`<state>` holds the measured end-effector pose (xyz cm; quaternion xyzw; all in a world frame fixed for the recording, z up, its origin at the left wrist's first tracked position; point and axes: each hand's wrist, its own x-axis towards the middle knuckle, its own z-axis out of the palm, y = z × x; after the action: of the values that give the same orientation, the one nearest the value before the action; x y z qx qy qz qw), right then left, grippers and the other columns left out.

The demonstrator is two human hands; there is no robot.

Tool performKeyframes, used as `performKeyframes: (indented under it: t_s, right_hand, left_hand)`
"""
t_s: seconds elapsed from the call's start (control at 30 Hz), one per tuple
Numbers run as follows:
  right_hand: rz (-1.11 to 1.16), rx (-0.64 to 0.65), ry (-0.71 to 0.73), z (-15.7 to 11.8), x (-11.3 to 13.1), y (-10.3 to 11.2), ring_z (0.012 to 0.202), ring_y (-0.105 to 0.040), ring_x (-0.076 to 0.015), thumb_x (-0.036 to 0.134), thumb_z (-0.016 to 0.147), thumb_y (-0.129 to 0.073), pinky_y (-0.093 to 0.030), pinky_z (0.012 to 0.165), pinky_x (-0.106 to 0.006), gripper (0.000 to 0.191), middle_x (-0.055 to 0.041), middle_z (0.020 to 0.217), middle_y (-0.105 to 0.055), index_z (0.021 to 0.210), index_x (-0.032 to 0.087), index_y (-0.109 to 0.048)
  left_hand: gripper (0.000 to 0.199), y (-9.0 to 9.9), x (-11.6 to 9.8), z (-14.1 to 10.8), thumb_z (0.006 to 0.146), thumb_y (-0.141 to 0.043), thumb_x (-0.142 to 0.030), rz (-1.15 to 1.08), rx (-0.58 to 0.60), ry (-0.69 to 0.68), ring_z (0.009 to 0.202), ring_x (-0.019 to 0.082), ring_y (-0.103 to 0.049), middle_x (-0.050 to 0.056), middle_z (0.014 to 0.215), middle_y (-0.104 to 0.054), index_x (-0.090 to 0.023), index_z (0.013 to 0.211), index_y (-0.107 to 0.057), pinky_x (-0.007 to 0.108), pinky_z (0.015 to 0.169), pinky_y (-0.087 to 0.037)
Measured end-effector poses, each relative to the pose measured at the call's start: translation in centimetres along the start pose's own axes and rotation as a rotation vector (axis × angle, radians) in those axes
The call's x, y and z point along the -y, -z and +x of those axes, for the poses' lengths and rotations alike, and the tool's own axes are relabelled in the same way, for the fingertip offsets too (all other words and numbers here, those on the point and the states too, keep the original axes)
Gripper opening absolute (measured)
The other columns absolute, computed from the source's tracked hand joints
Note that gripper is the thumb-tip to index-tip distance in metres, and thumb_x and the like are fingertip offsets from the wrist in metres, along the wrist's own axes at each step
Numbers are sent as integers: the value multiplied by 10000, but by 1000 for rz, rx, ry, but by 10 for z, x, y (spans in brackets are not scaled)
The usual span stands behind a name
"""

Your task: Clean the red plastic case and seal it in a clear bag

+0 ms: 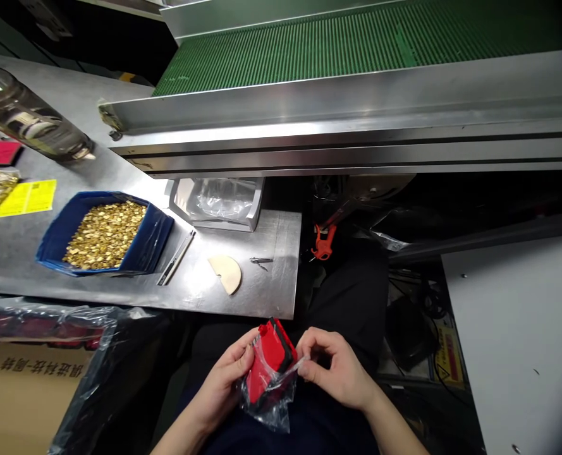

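Low in the head view, over my lap, my left hand [226,379] holds a red and black part [267,363] by its left side, thumb on top. A clear plastic bag [278,407] is wrapped around the lower portion of this part, while its upper end sticks out. My right hand [335,368] pinches the bag's edge at the part's right side, with thumb and forefinger together.
On the metal table [271,291] are a blue bin [55,237] of gold-coloured pieces, a grey tray [231,224] with clear bags, a pale half-disc [227,273], a cutter [176,258] and a bottle [34,120]. A green conveyor [299,50] runs behind. A carton [24,398] stands lower left.
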<state>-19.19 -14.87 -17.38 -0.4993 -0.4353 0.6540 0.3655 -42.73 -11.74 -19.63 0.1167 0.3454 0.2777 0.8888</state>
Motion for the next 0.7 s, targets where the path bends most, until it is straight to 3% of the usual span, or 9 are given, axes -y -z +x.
performKeyframes:
  t_s: [0.1, 0.27, 0.4, 0.57, 0.7]
  right_hand:
    - [-92, -1, -15, -3, 6, 5, 696, -508, -118, 330, 879, -764, -410, 643, -254, 245, 33, 793, -570, 818, 210, -559]
    - [-328, 103, -32, -5, 24, 12, 741, -503, -117, 231, 946, -657, -406, 669, -260, 38, 33, 874, -554, 953, 234, -621]
    - [-541, 183, 6, -2, 33, 13, 799, -547, -113, 183, 934, -676, -400, 696, -262, 76, 40, 918, -576, 934, 250, -640]
    - [-909, 258, 76, -2, 41, 12, 898, -552, -152, 252, 918, -715, -386, 729, -298, 129, 24, 995, -562, 840, 242, -613]
    - [-858, 278, 41, -4, 48, 11, 981, -622, -166, 405, 990, -639, -427, 814, -305, 190, 21, 1127, -652, 880, 250, -628]
  left_hand:
    - [397, 2, -1, 0, 954, -755, -367, 17, -31, -6, 1052, 270, -707, 98, 1145, -754, -238, 1325, -695, 300, 919, -546]
    - [514, 10, 1, -1, 927, -782, -408, 20, -51, 14, 1193, 312, -656, 100, 1267, -723, -264, 1400, -640, 339, 991, -519]
    - [514, 20, -1, -2, 932, -763, -451, 172, 32, 16, 1296, 351, -579, 100, 1375, -665, -291, 1403, -635, 406, 1071, -455]
    - [421, 22, -20, 1, 991, -663, -464, 536, 229, -72, 1428, 388, -416, 130, 1478, -569, -266, 1362, -671, 511, 1200, -285]
    - [333, 15, -29, 4, 1030, -603, -431, 649, 288, -89, 1467, 396, -351, 118, 1576, -441, -288, 1312, -707, 546, 1201, -270]
